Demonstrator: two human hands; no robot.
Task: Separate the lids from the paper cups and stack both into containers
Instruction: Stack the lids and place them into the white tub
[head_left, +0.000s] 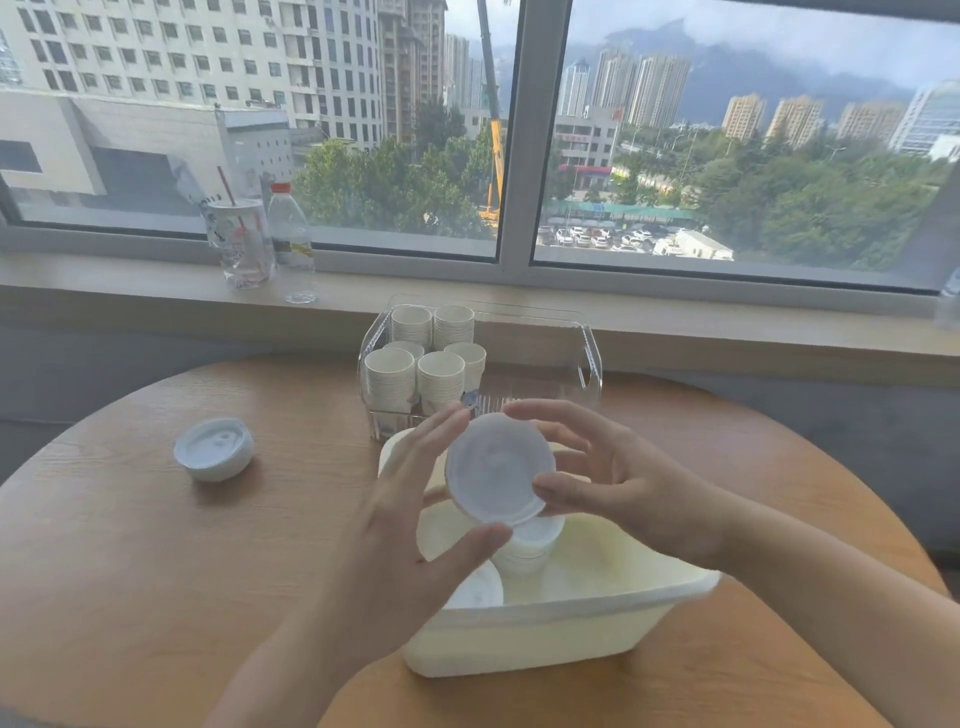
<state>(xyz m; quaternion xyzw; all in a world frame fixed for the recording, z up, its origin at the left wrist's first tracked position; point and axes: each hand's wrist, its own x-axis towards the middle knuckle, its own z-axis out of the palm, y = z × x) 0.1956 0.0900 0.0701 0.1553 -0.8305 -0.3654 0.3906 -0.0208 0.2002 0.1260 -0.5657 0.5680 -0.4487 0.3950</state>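
While hands pinch it, round translucent lid (500, 467) tilts.

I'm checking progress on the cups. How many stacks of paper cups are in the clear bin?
6 stacks: two at the back, two in the middle, two in front. More may be hidden.

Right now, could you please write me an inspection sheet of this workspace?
Surface: round wooden table, beside a window sill.
Job's things: stacked paper cups in a clear box; stacked lids in a white bin; one lid held over the bin; another lidded piece on the table.
Clutter: glass with straw and water bottle on the sill.
Grippers: left hand and right hand pinch the held lid.
Cables: nothing seen.
Surroundings: window, city outside.
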